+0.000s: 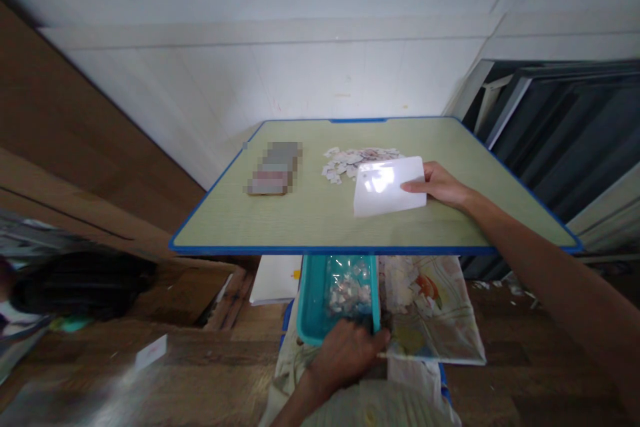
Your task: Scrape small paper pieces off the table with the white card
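While right grip (443, 185) pinches white card (383, 197) over table (300, 227), left grip (345, 350) meets teal tray (311, 307); whether grasping, cannot tell.

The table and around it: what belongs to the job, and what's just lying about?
Seemingly in use:
white card, in the right hand
pale scraps on the table
teal tray by the left hand

Probably just lying about:
dark bundle, far left
white slip, lower left
dark panels, far right

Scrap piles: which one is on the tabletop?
The scrap pile partly behind the glossy white card in the right hand; other scraps sit in the teal tray.
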The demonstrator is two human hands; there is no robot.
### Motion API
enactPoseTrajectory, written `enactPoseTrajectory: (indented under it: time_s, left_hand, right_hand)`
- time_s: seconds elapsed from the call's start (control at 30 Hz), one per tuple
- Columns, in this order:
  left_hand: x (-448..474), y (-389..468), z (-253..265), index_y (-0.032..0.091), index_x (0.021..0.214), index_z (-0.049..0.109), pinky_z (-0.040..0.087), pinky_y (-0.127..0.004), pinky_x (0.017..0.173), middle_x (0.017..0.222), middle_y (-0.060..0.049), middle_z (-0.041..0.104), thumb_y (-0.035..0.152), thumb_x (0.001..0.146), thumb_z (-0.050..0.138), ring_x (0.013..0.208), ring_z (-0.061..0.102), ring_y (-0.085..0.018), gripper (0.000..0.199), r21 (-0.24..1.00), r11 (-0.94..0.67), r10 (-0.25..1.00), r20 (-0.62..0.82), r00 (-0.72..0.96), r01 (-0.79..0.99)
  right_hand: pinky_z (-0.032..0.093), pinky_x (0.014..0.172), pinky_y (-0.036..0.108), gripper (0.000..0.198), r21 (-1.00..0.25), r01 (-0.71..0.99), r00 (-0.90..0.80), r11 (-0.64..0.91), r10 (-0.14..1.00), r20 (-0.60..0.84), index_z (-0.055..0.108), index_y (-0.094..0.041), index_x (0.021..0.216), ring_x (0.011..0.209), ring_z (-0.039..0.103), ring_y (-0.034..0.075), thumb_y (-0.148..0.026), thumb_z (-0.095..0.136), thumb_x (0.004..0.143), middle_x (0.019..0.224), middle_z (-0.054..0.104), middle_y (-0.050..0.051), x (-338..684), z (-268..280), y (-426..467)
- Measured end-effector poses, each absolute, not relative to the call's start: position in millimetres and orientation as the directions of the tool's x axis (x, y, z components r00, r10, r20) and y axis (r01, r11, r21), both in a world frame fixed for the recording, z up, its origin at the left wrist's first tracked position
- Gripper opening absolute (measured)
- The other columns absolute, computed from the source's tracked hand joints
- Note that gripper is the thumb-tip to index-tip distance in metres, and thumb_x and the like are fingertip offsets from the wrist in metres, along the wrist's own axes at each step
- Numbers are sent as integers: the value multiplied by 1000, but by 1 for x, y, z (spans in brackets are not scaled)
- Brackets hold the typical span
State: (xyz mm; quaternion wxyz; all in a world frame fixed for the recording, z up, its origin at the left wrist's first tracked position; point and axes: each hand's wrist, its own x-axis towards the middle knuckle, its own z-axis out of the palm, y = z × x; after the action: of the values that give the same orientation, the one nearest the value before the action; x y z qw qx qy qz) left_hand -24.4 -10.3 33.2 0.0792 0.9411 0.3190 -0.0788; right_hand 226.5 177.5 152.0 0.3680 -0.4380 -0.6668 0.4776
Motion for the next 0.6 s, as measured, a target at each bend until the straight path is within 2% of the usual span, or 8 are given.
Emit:
enactPoseTrajectory:
  time_s: [0.1,0.2,0.37,0.6]
  left_hand:
    - [-24,-10,32,25,101,47,40,-29,52,67,-3,58,39,82,44,61,56,-22,23,87,-789,585,-199,786,609]
    - [-25,-9,33,26,101,47,40,-29,52,67,-3,59,44,79,49,62,57,-23,29,81,-790,585,-196,787,608]
    - [-25,-9,35,25,101,46,41,-29,52,69,-3,59,45,78,49,63,56,-22,30,77,-797,579,-182,795,598]
    - [-24,-11,35,25,101,47,40,-29,53,69,-4,59,44,79,49,63,57,-22,29,85,-788,587,-200,785,610]
  right_hand:
    - [44,58,25,30,-979,136,-253,154,961,116,63,-14,85,64,58,13,-29,66,58,82,64,4,226,148,180]
    - [44,55,24,30,-972,164,-202,170,970,136,63,-13,83,62,57,13,-28,67,58,80,65,4,225,145,183]
    - [43,53,23,27,-936,286,-239,204,961,136,63,-12,77,60,56,13,-31,66,58,75,64,4,222,147,181]
    - [42,52,22,27,-922,305,-356,240,926,123,63,-12,78,59,55,12,-32,63,61,74,63,3,208,150,171]
